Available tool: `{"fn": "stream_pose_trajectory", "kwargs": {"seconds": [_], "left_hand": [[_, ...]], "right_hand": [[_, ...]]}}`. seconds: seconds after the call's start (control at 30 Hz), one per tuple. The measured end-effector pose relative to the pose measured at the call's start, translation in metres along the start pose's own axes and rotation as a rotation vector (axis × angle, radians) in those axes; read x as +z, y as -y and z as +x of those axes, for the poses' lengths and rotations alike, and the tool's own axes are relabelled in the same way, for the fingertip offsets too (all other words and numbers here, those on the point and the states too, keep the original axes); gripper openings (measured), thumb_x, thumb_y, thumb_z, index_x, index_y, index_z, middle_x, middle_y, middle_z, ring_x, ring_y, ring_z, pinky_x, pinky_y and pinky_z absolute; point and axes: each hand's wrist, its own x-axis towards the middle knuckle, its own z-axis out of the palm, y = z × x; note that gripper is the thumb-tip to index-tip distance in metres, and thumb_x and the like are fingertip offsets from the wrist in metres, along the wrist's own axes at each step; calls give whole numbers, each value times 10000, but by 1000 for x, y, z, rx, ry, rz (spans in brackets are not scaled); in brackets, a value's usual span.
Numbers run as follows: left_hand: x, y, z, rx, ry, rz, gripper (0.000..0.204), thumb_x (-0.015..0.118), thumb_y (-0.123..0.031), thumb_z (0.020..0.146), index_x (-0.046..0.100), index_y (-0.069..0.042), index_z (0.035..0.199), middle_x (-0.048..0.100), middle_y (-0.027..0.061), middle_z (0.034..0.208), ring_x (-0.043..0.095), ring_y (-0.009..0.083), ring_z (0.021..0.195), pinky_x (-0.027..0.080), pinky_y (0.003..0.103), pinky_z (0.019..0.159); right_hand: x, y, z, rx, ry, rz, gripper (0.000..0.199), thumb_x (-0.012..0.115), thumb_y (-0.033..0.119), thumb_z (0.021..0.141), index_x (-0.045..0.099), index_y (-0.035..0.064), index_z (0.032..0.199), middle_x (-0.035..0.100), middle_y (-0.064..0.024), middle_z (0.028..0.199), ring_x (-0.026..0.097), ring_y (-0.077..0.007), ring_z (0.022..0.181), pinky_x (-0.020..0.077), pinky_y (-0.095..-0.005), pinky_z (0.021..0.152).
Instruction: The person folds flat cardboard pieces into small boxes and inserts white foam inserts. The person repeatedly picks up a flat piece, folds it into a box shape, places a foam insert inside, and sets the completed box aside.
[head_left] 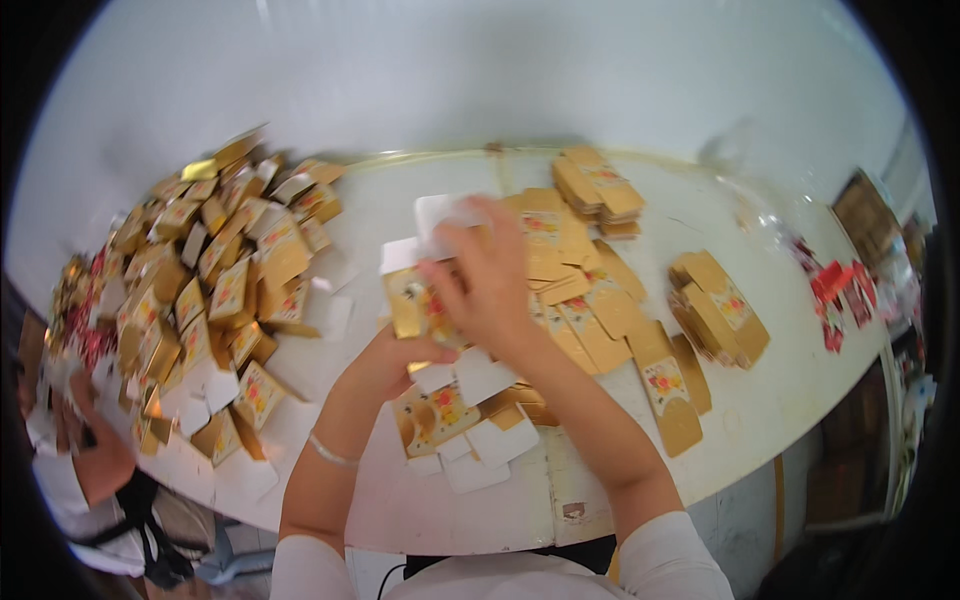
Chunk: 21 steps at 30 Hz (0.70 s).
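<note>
A small gold carton [408, 300] with a floral print stands upright above the middle of the table, its white flaps raised at the top. Around its lower end closes my left hand [395, 355], a bracelet on that wrist. My right hand [485, 275] is at the carton's upper side, fingers bent by a white flap [432, 215]; motion smears them, and what they grip cannot be made out. Below my hands lie gold cartons with open white flaps [440, 415]. Right of my right hand, flat gold carton blanks [590, 310] are spread out.
A large heap of gold cartons [230, 260] covers the table's left. Stacked blanks [600, 190] stand at the back, with another bundle [725, 310] to the right. Red wrappers [840, 290] and clear plastic lie at the far right. A person [85, 460] works at the left edge.
</note>
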Motion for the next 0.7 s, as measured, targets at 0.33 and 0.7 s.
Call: {"fn": "stream_pose_trajectory", "kwargs": {"seconds": [0.33, 0.7], "left_hand": [[14, 21, -14, 157, 123, -192, 782, 722, -216, 574, 351, -22, 1234, 454, 45, 1128, 456, 146, 1052, 389, 276, 844], [-13, -3, -23, 673, -308, 51, 817, 630, -272, 720, 172, -5, 1342, 417, 127, 1231, 449, 213, 1099, 356, 335, 936]], "right_hand": [[-17, 14, 11, -26, -63, 486, 284, 612, 108, 669, 375, 73, 517, 378, -57, 583, 369, -241, 603, 296, -348, 633], [-48, 34, 31, 351, -189, 932, 227, 535, 183, 813, 461, 37, 970, 443, -87, 972, 420, -190, 925, 332, -333, 820]]}}
